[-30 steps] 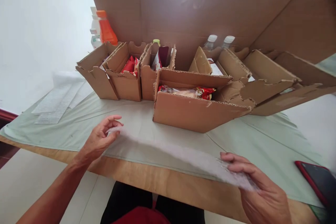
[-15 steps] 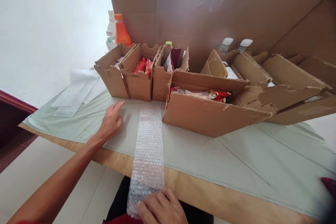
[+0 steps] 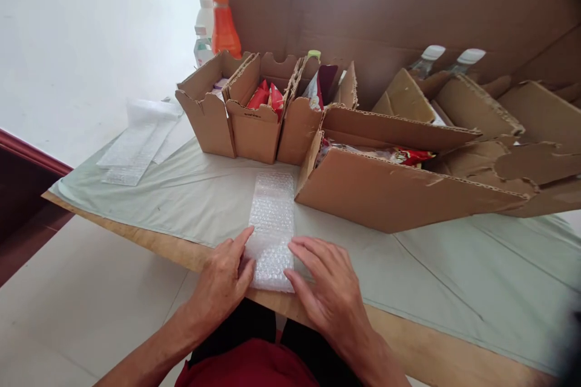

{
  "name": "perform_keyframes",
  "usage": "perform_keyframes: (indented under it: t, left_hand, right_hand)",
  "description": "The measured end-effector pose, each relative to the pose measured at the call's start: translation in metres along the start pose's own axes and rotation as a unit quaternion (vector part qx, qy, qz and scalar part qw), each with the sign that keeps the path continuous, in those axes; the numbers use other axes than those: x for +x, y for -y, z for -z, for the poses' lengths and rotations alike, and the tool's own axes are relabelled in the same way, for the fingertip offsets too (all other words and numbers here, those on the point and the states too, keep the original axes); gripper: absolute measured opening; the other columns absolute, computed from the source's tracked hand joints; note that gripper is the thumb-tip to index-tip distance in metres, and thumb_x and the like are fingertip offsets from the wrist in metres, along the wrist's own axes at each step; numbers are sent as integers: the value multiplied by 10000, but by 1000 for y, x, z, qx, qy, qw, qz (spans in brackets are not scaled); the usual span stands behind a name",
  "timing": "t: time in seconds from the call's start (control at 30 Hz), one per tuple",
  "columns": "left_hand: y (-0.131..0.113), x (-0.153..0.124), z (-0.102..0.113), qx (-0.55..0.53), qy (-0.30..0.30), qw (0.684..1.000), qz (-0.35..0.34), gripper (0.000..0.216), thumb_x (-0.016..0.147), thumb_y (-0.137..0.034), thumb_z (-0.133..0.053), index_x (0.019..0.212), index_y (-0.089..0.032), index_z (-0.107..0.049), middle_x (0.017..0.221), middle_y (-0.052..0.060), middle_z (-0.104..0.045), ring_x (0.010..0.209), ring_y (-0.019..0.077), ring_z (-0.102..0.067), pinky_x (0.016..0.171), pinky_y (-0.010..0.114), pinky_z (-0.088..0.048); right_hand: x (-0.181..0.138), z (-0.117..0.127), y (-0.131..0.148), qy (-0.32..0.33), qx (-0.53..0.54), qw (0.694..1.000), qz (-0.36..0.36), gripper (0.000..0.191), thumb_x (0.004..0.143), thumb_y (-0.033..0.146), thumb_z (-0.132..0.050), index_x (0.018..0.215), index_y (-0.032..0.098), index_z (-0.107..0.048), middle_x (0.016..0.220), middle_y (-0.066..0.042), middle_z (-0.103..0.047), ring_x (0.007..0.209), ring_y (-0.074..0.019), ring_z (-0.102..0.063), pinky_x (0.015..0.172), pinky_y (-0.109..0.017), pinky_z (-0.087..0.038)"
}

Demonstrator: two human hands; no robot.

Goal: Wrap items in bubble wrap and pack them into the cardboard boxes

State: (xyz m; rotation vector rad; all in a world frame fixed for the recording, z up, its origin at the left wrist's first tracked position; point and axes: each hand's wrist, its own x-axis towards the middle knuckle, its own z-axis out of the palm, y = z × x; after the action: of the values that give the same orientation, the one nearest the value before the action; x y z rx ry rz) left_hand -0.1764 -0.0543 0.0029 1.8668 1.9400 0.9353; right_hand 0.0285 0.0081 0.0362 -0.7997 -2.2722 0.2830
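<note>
A strip of clear bubble wrap (image 3: 272, 205) lies on the cloth in front of me, its near end folded back over itself close to the table edge. Along the left side of the fold rests my left hand (image 3: 220, 278), its index finger and thumb apart and touching the wrap's margin. My right hand (image 3: 331, 281) is at the opposite side, fingers and thumb spread, the tips against the right margin. Neither hand appears to pinch the wrap. Just beyond it stands a long cardboard box (image 3: 399, 187) with red packets (image 3: 411, 156) inside.
More bubble wrap pieces (image 3: 140, 139) lie at the table's left. Several cardboard bins (image 3: 254, 133) line the back, some holding packets. Behind them stand an orange bottle (image 3: 224, 27), white-capped bottles (image 3: 469, 57) and a tall cardboard panel (image 3: 363, 6). The wooden table edge (image 3: 136, 239) is close to me.
The near end of the bubble wrap, which hung over the edge in my right hand, is folded onto the table. My left hand has come back toward the fold. The view has shifted slightly.
</note>
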Motion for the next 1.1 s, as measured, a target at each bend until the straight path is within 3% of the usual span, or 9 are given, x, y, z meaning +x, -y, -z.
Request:
perform_keyframes:
  t: [0.17, 0.27, 0.37, 0.5, 0.63, 0.77, 0.87, 0.97, 1.1]
  left_hand:
    - [6, 0, 1, 55, -26, 997, -37, 502, 958, -201, -517, 1456, -162, -471, 826, 37, -671, 751, 239, -657, 721, 392, -563]
    - [1, -5, 12, 45, -41, 995, -75, 524, 956, -240, -581, 1460, -174, -453, 1143, 132, -668, 1027, 274, -665, 874, 414, -562]
    - [-2, -15, 26, 12, 0, 989, -145, 539, 932, -265, -630, 1442, -190, -475, 1390, 170, -572, 1279, 309, -557, 1052, 451, -488]
    - [-2, -22, 28, -17, 28, 988, -150, 422, 964, -139, -537, 1380, -207, -528, 1021, 65, -713, 947, 206, -656, 862, 334, -541]
    - [-2, -13, 16, -8, 6, 996, -86, 356, 972, -154, -530, 1326, -160, -568, 818, 23, -666, 725, 174, -617, 678, 288, -532]
    - [-1, -4, 6, 51, -19, 994, -90, 323, 984, -173, -518, 1297, -142, -589, 834, 42, -655, 756, 207, -622, 690, 338, -529]
    - [1, -7, 6, 57, -44, 993, -95, 335, 984, -176, -537, 1316, -158, -578, 1084, 115, -664, 978, 246, -644, 838, 392, -548]
    - [1, -14, 13, 18, -29, 990, -138, 384, 960, -193, -595, 1343, -185, -561, 1292, 144, -620, 1217, 288, -575, 1026, 455, -493]
    - [-3, -12, 24, -41, 22, 990, -135, 372, 963, -136, -545, 1330, -200, -563, 1108, 91, -703, 1070, 237, -631, 924, 383, -540]
  right_hand:
    - [-27, -4, 8, 108, -12, 994, -4, 285, 958, 128, -567, 1231, 191, -622, 1292, -114, -677, 1180, -290, -601, 968, -459, -468]
    - [-29, -15, 9, 88, -24, 996, -8, 236, 966, 87, -541, 1148, 187, -651, 1257, -107, -701, 1158, -295, -615, 951, -465, -470]
    - [-27, -16, 10, 62, 9, 998, -18, 232, 978, 61, -516, 1131, 178, -645, 1130, -86, -738, 1024, -254, -649, 879, -422, -489]
    - [-32, -9, 12, 69, 84, 992, -70, 223, 1004, 90, -499, 1145, 205, -629, 952, -34, -748, 817, -195, -652, 766, -362, -509]
    - [-39, -3, 11, -10, 45, 995, -85, 296, 1001, 128, -544, 1288, 189, -579, 1119, -99, -720, 976, -223, -663, 840, -380, -522]
    - [-37, -5, 9, 20, -15, 999, -24, 317, 969, 93, -555, 1270, 183, -600, 1188, -117, -705, 1081, -264, -637, 898, -429, -495]
    - [-27, -12, 5, 85, -26, 996, -4, 295, 978, 110, -539, 1256, 182, -612, 1249, -105, -710, 1215, -309, -601, 964, -480, -469]
    - [-16, -13, 1, 90, 12, 996, -18, 248, 996, 115, -523, 1209, 188, -626, 1170, -82, -738, 1188, -291, -615, 969, -473, -467]
    - [-10, -5, -3, 124, 66, 988, -64, 245, 1021, 153, -518, 1235, 207, -622, 1066, -55, -745, 994, -229, -649, 880, -399, -507]
